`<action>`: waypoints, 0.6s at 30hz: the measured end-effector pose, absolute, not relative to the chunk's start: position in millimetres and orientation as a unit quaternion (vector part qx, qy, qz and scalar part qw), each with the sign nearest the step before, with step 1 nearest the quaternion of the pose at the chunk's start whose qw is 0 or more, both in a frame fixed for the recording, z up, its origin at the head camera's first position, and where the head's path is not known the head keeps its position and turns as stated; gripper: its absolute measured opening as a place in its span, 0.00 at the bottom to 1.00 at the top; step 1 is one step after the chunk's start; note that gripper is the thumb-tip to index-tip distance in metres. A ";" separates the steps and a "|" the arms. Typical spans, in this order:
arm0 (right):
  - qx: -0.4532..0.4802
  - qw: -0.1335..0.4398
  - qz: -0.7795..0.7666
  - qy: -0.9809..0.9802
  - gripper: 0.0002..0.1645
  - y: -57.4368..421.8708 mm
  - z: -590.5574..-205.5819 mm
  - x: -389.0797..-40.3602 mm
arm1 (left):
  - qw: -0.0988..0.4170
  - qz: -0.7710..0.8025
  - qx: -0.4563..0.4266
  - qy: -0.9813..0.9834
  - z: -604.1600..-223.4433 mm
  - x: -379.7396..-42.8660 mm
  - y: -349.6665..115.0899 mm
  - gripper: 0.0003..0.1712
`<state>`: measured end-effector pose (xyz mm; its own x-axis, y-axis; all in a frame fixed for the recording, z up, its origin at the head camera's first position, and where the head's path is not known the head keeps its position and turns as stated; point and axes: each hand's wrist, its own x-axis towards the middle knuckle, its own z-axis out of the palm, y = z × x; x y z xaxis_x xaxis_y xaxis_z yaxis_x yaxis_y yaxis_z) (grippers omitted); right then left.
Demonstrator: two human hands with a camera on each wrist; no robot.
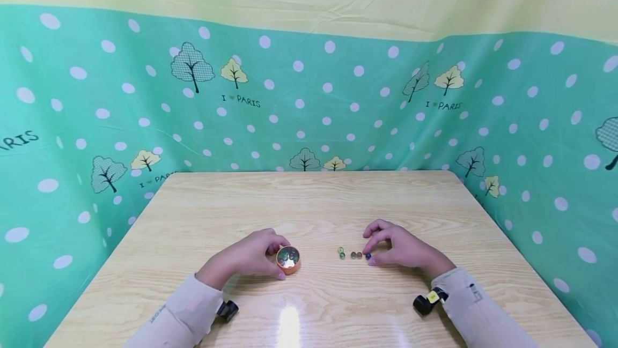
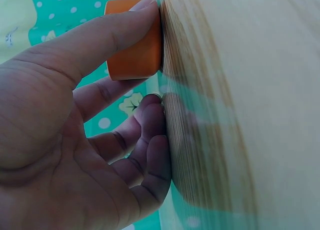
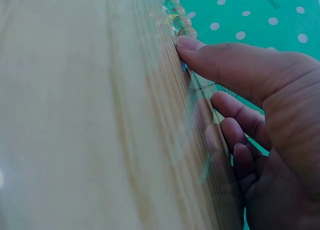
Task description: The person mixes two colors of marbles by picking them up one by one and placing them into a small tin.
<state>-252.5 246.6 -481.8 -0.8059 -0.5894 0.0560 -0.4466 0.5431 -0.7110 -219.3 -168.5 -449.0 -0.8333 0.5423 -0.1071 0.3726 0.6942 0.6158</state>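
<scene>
My left hand (image 1: 263, 254) grips a small round orange container (image 1: 289, 268), thumb on the near side and fingers around the back. Its shiny, reflective inside faces up. In the left wrist view the thumb lies across the orange wall (image 2: 135, 57), close over the tabletop. To the right, my right hand (image 1: 398, 246) pinches a dark blue marble (image 1: 368, 256) between thumb and forefinger at table level. The thumb mostly hides this marble in the right wrist view. Just left of it sit two brownish clear marbles (image 1: 356, 255) and two greenish ones (image 1: 341, 254).
The light wood-grain table (image 1: 314, 198) has a glossy top with a bright reflection near its front. A green dotted curtain (image 1: 309, 96) hangs around its back and sides. Small black cameras sit at the left wrist (image 1: 228, 311) and right wrist (image 1: 425, 304).
</scene>
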 end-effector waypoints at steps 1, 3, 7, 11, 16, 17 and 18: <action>-0.297 0.095 -0.375 0.873 0.10 246.7 -481.9 -252.6 | 0.141 0.299 0.252 0.909 -449.2 -219.3 -168.5 0.33; -0.299 0.094 -0.377 0.872 0.10 247.0 -482.1 -252.9 | 0.141 0.299 0.252 0.909 -449.3 -219.4 -168.5 0.33; -0.301 0.094 -0.379 0.870 0.10 247.5 -482.8 -253.4 | 0.140 0.299 0.251 0.910 -449.4 -219.6 -168.3 0.33; -0.301 0.098 -0.379 0.869 0.10 247.8 -483.4 -253.5 | 0.143 0.299 0.250 0.910 -449.8 -219.2 -168.1 0.33; -0.300 0.101 -0.378 0.870 0.09 247.4 -482.4 -252.8 | 0.143 0.300 0.250 0.909 -449.0 -218.0 -167.9 0.33; -0.300 0.101 -0.377 0.870 0.09 247.3 -482.1 -252.6 | 0.143 0.300 0.251 0.909 -448.6 -217.7 -167.9 0.33; -0.299 0.100 -0.377 0.871 0.09 247.2 -481.8 -252.5 | 0.143 0.301 0.251 0.909 -448.2 -217.5 -167.8 0.33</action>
